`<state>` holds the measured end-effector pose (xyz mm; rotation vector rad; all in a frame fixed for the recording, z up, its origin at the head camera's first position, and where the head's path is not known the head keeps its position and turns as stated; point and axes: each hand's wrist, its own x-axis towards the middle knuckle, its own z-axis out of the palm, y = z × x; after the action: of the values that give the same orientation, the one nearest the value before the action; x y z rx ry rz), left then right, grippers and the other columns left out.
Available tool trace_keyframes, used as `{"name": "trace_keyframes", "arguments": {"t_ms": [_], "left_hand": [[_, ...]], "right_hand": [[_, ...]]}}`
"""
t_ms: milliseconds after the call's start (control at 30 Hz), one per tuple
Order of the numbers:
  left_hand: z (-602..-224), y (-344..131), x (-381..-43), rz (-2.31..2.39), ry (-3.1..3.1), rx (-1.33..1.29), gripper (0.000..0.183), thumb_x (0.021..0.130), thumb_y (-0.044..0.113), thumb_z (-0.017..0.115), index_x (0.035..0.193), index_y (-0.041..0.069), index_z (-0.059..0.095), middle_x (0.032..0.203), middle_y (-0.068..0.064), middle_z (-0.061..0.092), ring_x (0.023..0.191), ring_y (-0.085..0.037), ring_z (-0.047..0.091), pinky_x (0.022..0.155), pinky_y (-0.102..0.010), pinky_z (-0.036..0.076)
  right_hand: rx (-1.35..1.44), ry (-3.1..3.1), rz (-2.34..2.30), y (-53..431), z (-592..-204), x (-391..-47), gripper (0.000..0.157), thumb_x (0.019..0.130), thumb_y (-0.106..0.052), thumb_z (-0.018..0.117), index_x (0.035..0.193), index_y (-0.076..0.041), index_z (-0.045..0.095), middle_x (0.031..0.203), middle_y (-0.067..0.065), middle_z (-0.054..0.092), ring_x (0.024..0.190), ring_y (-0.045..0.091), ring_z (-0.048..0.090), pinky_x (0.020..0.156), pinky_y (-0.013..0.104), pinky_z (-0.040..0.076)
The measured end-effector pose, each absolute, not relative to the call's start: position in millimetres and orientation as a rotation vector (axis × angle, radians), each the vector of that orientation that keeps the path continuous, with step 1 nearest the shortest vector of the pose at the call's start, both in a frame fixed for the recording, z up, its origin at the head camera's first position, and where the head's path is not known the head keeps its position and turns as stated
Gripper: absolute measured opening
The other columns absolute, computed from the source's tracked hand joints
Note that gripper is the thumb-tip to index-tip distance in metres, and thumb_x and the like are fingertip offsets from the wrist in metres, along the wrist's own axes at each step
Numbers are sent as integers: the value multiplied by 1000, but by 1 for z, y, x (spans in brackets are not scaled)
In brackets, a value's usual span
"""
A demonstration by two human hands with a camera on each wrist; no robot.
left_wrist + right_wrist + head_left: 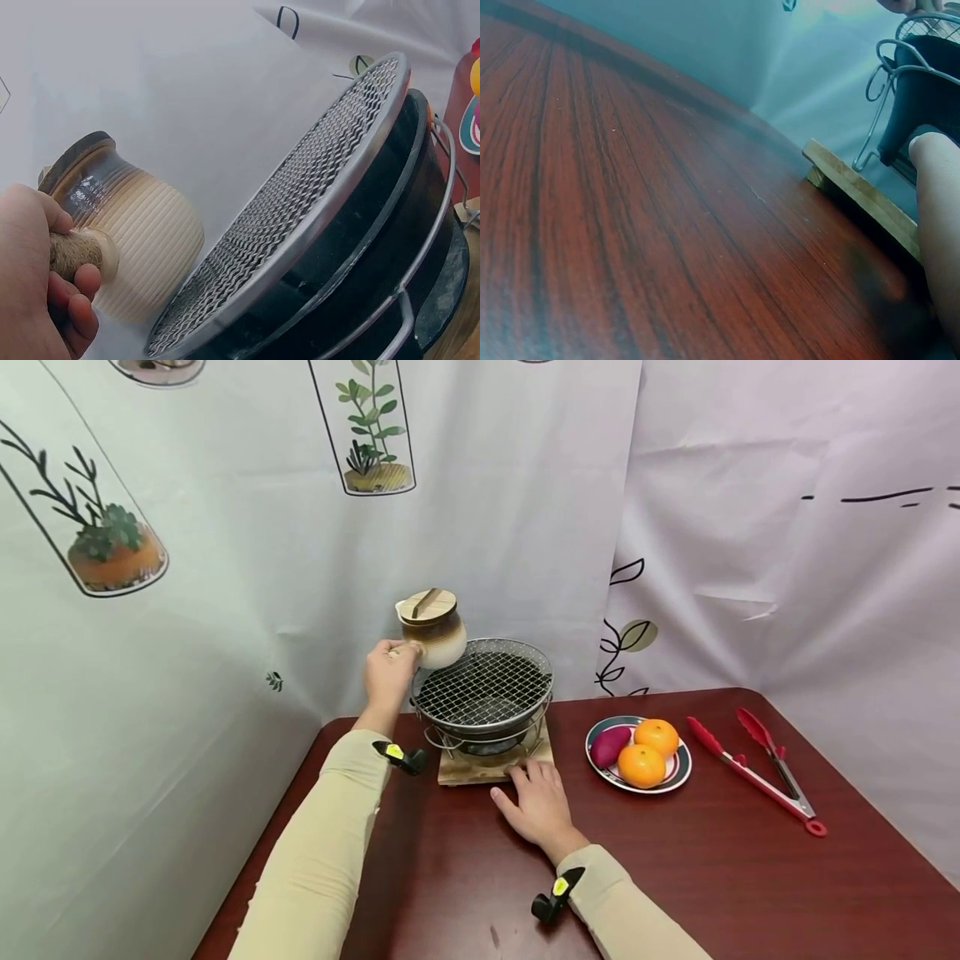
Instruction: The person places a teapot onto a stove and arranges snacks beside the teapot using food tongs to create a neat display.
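My left hand (388,675) grips the rope-wrapped handle (73,253) of a small cream-and-brown ceramic pot (444,642). A flat wooden lid (427,606) covers it. I hold the pot at the left rim of a round tabletop grill (483,689) with a wire mesh (300,195) on top; whether pot and mesh touch, I cannot tell. Under the grill is a wooden board (480,768). My right hand (542,803) lies with fingers extended, the fingertips on the board's front edge. In the right wrist view only part of that hand (939,195) shows.
Right of the grill is a plate (684,766) with two oranges (642,766) and a purple sweet-potato-like item (611,747). Red-handled tongs (772,792) lie spread farther right on the dark red table (675,877). Printed fabric (510,527) hangs close behind the grill.
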<state>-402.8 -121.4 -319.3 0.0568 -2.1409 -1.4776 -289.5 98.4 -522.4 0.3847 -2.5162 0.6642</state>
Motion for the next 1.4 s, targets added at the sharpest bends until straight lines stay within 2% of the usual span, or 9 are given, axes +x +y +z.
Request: {"name": "trace_keyframes", "arguments": {"t_ms": [200,267,433,533,667,900,1100,1267,1400], "left_hand": [[-322,-113,-406,-1505,-2148,66,27,87,28,70,103,7,72,76,-10,71,60,-13,62,56,-27,46],[-323,-110,-407,-1525,-2147,73,28,87,28,70,104,6,72,81,-15,72,63,-19,65,54,-27,46],[-326,-104,-408,-1582,-2133,64,29,90,27,69,107,3,70,83,-14,70,78,-35,71,55,-23,49],[-327,-101,-409,-1593,-2130,50,30,90,27,69,107,3,70,84,-13,70,83,-39,72,56,-22,49],[-327,-98,-409,-1556,-2163,47,31,88,29,69,107,5,70,86,-15,71,80,-36,72,57,-25,47],[-328,-96,-412,-1496,-2230,46,31,88,34,68,108,10,71,78,-7,71,67,-17,64,61,-31,45],[-328,-94,-413,-1465,-2260,17,33,89,36,68,110,11,71,72,-4,68,65,-17,61,60,-33,44],[-329,-93,-412,-1451,-2277,-12,34,89,34,67,112,9,71,83,-10,71,66,-17,62,61,-33,46],[-329,-93,-413,-1436,-2304,-40,35,90,35,67,113,10,70,88,-16,73,70,-23,66,61,-32,47]], "right_hand": [[380,-2520,649,99,-524,-291,50,95,-52,57,122,-12,67,124,12,56,114,34,47,105,54,34],[380,-2518,643,99,-525,-291,49,95,-52,57,122,-12,67,124,12,56,114,34,47,105,54,35],[376,-2534,646,100,-525,-291,50,95,-52,57,122,-12,67,124,12,56,115,34,47,106,54,34],[373,-2543,649,100,-525,-292,51,95,-53,56,123,-12,67,125,12,56,116,34,47,107,54,34],[371,-2541,660,101,-524,-292,51,95,-53,56,123,-11,67,125,13,56,116,35,47,107,55,33],[380,-2532,649,100,-527,-294,51,95,-53,57,123,-12,67,125,12,56,115,34,47,106,55,34],[372,-2549,662,101,-525,-294,52,95,-54,56,124,-11,67,127,13,56,116,35,47,107,55,33],[372,-2559,653,101,-526,-295,53,95,-54,56,124,-11,67,127,13,56,116,35,47,108,54,33],[371,-2554,641,100,-527,-295,53,95,-55,55,123,-12,67,127,13,56,116,35,47,107,54,34]]}}
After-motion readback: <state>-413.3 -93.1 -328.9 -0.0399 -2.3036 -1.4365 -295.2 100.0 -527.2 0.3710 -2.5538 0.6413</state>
